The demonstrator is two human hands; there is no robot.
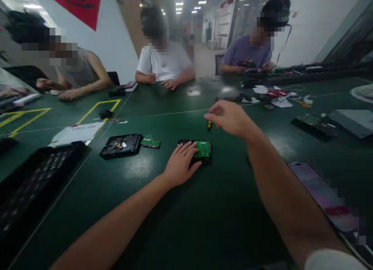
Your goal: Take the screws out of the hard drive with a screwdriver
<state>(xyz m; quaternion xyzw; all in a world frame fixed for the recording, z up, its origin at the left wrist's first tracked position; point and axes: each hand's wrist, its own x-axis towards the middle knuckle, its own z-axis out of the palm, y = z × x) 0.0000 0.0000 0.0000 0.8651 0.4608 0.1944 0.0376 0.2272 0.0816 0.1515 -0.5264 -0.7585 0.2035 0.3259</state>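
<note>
A black hard drive [205,159] with a green circuit board [203,148] on top lies on the dark green table [221,207]. My left hand [181,164] rests flat on its left part, fingers stretched out. Above and behind the drive, my right hand [229,117] is closed in a pinch on a small screwdriver [209,125] with a yellow and black handle, its tip pointing down over the board.
A second opened drive [121,144] and a loose green board [150,142] lie to the left. A black tray [32,180] stands at far left. Three people sit along the far edge. Boards and tools [313,122] lie at right; a phone [320,192] near my right arm.
</note>
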